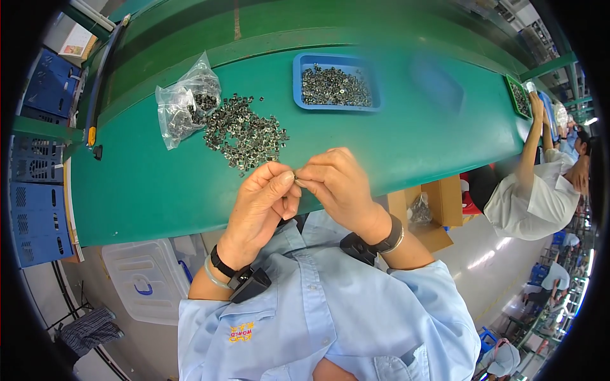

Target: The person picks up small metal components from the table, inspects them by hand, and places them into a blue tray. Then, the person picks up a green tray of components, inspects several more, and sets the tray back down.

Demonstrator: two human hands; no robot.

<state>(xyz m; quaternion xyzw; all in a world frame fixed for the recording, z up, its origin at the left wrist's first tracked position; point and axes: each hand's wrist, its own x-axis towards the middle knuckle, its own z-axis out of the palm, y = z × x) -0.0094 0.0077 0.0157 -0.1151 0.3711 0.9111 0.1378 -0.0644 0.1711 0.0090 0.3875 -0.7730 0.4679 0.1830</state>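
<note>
My left hand [257, 206] and my right hand [340, 190] meet fingertip to fingertip above the near edge of the green table. Both are closed in a pinch on a small metal part [296, 178], mostly covered by the fingers. Just beyond them a loose heap of small shiny metal parts [244, 136] lies on the tabletop. A clear plastic bag [171, 114] with more such parts lies open against the heap's left side. Farther back, a blue tray [337, 108] holds many small metal pieces.
The green table [146, 197] runs across in front of me. Below its edge are a lidded clear bin [146, 279] at left and an open cardboard box [441, 203] at right. Another person [534, 190] works at the table's right end by a green tray [518, 96].
</note>
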